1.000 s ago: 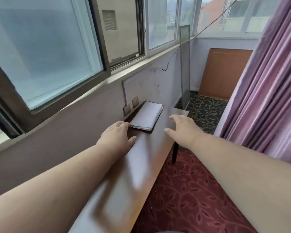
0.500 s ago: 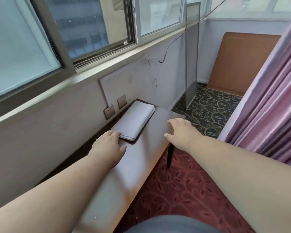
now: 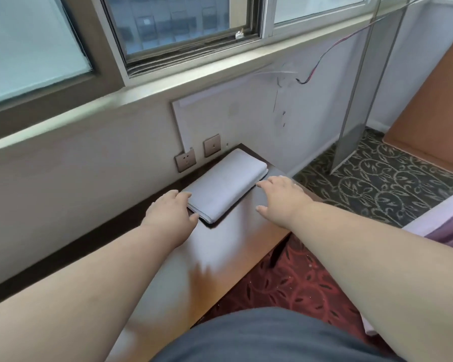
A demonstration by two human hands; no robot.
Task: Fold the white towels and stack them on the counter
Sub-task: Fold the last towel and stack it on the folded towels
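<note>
Folded white towel [image 3: 226, 182] lies flat on the dark worktop [image 3: 220, 254], at its far end, long side close along the wall under the window, just below two wall sockets [image 3: 185, 160]. It looks like several layers, edges lined up; we can't tell if it is one towel or a stack.

Our left hand [image 3: 169, 214] sits at the near short end, fingers fairly straight and touching the towel's corner, thumb at the front edge; holding nothing. Our right hand [image 3: 279, 195] is at the far right corner, fingers spread and loose, tips at or just beside the edge; contact unclear, nothing held.

Step in hand, as we judge it: squaring or settling the towel in place, or taking hold of it at both ends.

To do it well:
- press flat with both palms, don't pinch, so the layers don't slide apart
- push the two ends evenly so the bundle stays parallel to the wall
- keep it clear of the worktop's right edge, past which the patterned carpet [image 3: 377, 184] lies
- if lifting, get fingers under the bottom layer at both ends together, or the folds will sag open.
</note>
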